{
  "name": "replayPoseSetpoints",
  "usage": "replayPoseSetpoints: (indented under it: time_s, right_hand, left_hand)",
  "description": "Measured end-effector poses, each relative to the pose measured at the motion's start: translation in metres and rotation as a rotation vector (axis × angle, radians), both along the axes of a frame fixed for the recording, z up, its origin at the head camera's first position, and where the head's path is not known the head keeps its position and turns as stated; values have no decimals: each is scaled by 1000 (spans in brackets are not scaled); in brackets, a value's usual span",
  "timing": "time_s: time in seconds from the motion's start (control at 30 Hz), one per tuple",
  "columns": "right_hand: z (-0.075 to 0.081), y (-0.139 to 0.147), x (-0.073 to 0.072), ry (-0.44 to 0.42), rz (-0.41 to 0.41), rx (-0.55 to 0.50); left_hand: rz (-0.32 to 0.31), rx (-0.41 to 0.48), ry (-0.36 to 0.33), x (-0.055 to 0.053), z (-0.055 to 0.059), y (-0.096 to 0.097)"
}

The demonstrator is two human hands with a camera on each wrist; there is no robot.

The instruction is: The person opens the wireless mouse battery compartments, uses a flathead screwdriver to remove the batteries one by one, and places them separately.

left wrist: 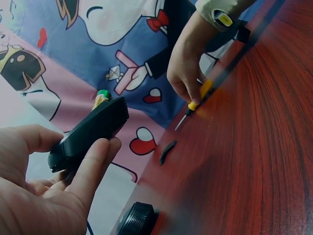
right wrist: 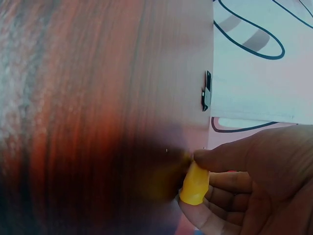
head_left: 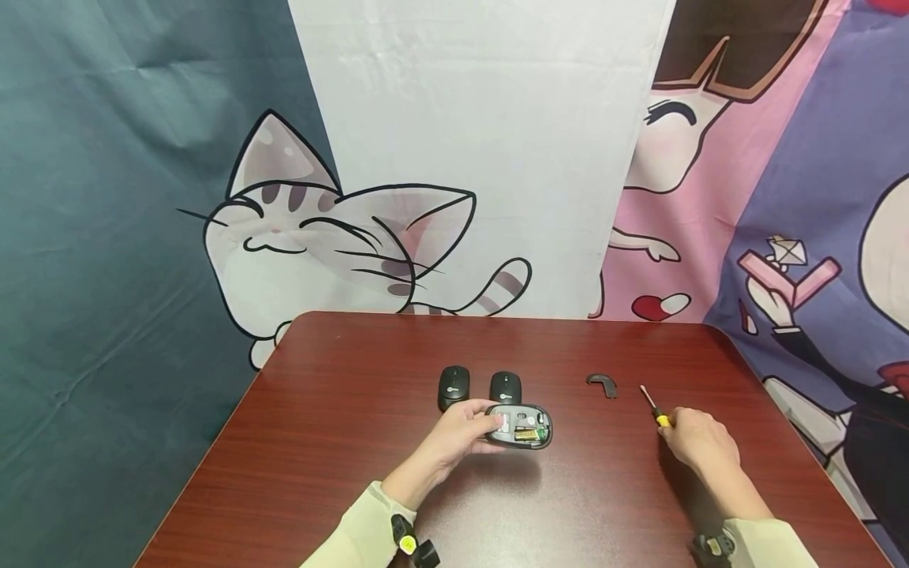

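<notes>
My left hand (head_left: 458,434) holds a black computer mouse (head_left: 500,442), thumb on its underside and fingers beneath. That underside faces me with its battery compartment uncovered. A green-and-gold battery (head_left: 529,435) lies in the compartment; in the left wrist view, the battery's green end (left wrist: 103,93) sticks up past the mouse's edge. At the right of the table, my right hand (head_left: 703,442) pinches the yellow handle of a small screwdriver (head_left: 663,420) between thumb and fingers. Its shaft points away from me, low over the tabletop. Left of the screwdriver tip lies a curved black battery cover (head_left: 604,384).
Two more black mice, a left mouse (head_left: 454,386) and a right mouse (head_left: 506,386), rest on the table just behind the held one. The reddish-brown wooden table (head_left: 341,442) ends at a printed cloth backdrop (head_left: 490,102) with cartoon figures.
</notes>
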State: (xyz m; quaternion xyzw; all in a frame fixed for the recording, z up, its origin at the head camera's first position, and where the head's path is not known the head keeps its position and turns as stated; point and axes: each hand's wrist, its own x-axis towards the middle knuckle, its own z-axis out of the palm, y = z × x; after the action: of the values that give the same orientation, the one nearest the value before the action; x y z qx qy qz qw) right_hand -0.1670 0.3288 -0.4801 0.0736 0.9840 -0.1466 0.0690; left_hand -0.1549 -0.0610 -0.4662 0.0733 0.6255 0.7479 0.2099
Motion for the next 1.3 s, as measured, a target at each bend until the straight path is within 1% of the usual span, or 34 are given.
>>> replayPoseSetpoints:
  time_s: [0.33, 0.43, 0.53, 0.63, 0.8, 0.9, 1.0, 1.13, 1.3]
  right_hand:
    - [3, 0, -1, -43, 4, -11]
    - [5, -1, 0, -35, 7, -10]
    - [9, -3, 2, 37, 14, 3]
    - [13, -11, 6, 153, 26, 3]
    - [22, -29, 12, 320, 73, -66]
    - [28, -40, 16, 389, 103, -109]
    - [35, -49, 19, 427, 126, -140]
    - [44, -59, 24, 434, 148, -175]
    - [54, -72, 28, 451, 169, -225]
  left_hand:
    - [2, 6, 2, -1, -1, 1]
    - [5, 6, 3, -2, -1, 1]
    - [7, 6, 4, -3, -1, 1]
    - [9, 5, 3, -3, -1, 1]
    - [14, 4, -1, -3, 1, 1]
    - [14, 7, -1, -3, 3, 1]
    - [15, 18, -1, -3, 4, 1]
    - [17, 28, -5, -3, 5, 1]
    - [18, 18, -6, -3, 6, 0]
